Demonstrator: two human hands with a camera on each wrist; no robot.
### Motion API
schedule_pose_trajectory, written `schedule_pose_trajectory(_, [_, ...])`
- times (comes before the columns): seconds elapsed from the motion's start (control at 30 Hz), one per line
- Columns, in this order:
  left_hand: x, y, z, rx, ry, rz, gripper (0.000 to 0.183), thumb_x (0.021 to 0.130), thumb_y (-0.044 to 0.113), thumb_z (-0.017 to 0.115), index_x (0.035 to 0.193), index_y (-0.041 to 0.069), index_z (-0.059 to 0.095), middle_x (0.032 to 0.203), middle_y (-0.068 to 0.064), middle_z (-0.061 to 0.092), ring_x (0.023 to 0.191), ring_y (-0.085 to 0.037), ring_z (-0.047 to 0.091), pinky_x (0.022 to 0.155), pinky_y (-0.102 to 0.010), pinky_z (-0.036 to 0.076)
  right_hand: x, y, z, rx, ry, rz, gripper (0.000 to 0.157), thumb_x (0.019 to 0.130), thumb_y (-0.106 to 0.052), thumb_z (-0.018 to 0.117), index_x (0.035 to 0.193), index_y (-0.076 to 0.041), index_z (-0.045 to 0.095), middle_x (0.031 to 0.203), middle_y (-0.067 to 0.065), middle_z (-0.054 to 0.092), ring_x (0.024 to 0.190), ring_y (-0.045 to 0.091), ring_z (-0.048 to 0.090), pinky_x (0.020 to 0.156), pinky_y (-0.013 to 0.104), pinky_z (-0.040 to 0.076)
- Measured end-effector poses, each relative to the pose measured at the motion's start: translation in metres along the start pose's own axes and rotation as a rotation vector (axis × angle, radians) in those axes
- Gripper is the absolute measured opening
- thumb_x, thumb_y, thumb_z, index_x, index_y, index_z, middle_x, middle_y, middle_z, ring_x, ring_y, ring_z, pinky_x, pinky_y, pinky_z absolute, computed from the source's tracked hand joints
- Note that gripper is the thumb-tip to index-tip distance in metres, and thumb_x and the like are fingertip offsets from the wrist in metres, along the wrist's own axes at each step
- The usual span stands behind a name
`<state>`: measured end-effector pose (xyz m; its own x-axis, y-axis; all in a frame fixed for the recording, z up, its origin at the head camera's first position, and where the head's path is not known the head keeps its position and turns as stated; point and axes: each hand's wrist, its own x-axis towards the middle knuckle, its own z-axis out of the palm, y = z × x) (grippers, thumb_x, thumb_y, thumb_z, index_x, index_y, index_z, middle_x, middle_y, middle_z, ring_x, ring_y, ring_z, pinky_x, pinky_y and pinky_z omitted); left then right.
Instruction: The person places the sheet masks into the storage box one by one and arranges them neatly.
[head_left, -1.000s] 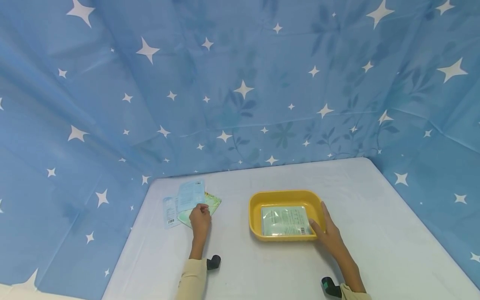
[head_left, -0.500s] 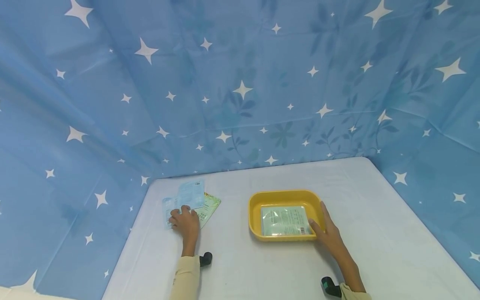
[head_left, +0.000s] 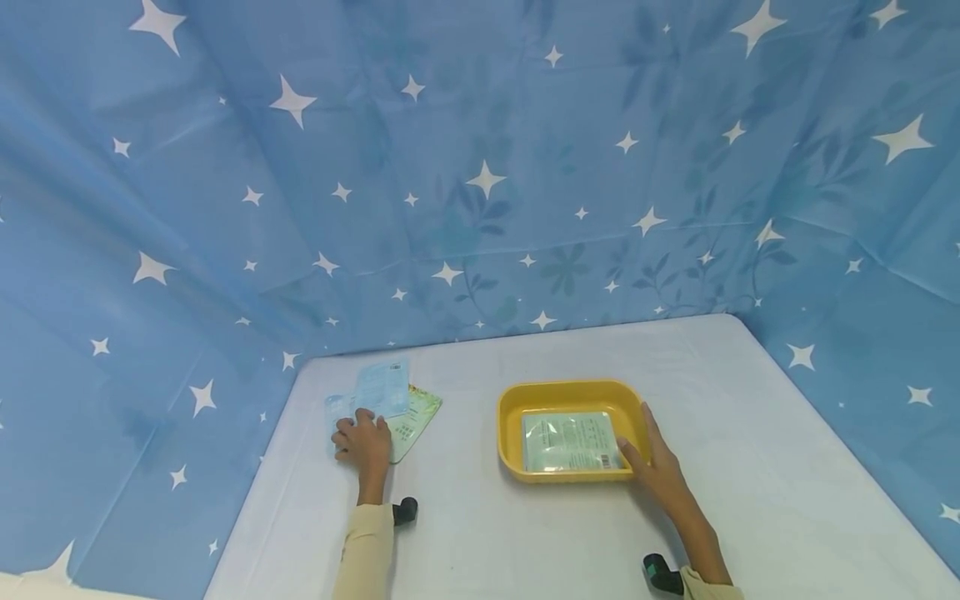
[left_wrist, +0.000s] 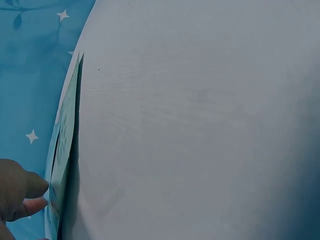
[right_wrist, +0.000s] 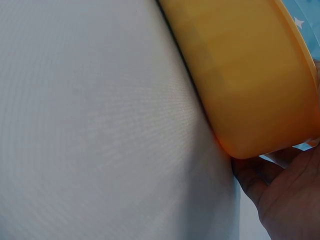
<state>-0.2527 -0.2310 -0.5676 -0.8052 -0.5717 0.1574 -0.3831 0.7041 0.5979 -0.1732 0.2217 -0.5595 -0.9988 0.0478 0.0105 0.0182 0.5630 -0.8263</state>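
My left hand (head_left: 364, 443) rests with fingers spread and bent over a small pile of flat printed packets at the left of the table. In that pile, a light blue packet (head_left: 383, 388) overlaps a green packet (head_left: 412, 429). Another light blue packet (head_left: 339, 409) is partly hidden under the hand. In the left wrist view, thumb and fingertips are right at the pile's edge. My right hand (head_left: 654, 467) holds the right wall of a yellow plastic tray (head_left: 574, 477), thumb over the rim and fingers along the outside. Inside the tray lies a pale green packet (head_left: 570, 442) with a barcode.
A white cloth (head_left: 480, 542) covers the table. Behind and at both sides hangs a blue curtain (head_left: 480, 233) with white stars. A black wrist device (head_left: 406, 511) sits at the left cuff, another black device (head_left: 662, 575) at the right.
My left hand has moved left across the packets, its fingers spreading from a gathered pose, and more of the green packet shows. The right hand and the tray have stayed put.
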Motion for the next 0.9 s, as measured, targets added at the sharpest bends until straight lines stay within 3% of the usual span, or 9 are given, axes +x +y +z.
schedule_pose_trajectory(0.2, [0.003,0.004,0.001,0.154,-0.046,0.01,0.042,0.099,0.026,0.053,0.123,-0.008,0.047,0.13,-0.039,0.035,0.119,-0.054,0.033,0.089,-0.069,0.033,0.0,0.0,0.001,0.0,-0.002,0.002,0.085,0.1,-0.046,0.048,0.157,-0.013,-0.005,0.163,0.022,0.004,0.147,0.047,0.01,0.116,0.063,0.014])
schedule_pose_trajectory(0.3, [0.004,0.006,0.0,0.183,-0.053,0.017,0.047,0.1,0.027,0.052,0.126,-0.011,0.045,0.13,-0.041,0.035,0.119,-0.055,0.033,0.089,-0.07,0.033,-0.001,0.001,0.001,0.004,0.002,-0.003,0.085,0.1,-0.045,0.049,0.157,-0.012,-0.005,0.163,0.022,0.005,0.147,0.048,0.01,0.115,0.064,0.015])
schedule_pose_trajectory(0.7, [0.006,0.007,-0.002,0.201,-0.047,0.017,0.051,0.099,0.03,0.055,0.125,-0.012,0.046,0.129,-0.041,0.036,0.118,-0.054,0.035,0.089,-0.07,0.034,-0.002,0.001,0.001,0.023,0.002,-0.023,0.084,0.1,-0.043,0.05,0.157,-0.012,-0.004,0.163,0.022,0.005,0.147,0.049,0.01,0.115,0.065,0.016])
schedule_pose_trajectory(0.9, [0.013,0.004,-0.003,0.1,-0.061,-0.003,0.035,0.096,0.022,0.061,0.105,-0.01,0.053,0.123,-0.039,0.036,0.112,-0.051,0.035,0.088,-0.067,0.033,-0.002,0.001,0.001,0.011,0.006,-0.025,0.084,0.1,-0.043,0.049,0.157,-0.012,-0.004,0.163,0.023,0.005,0.147,0.048,0.011,0.115,0.065,0.016])
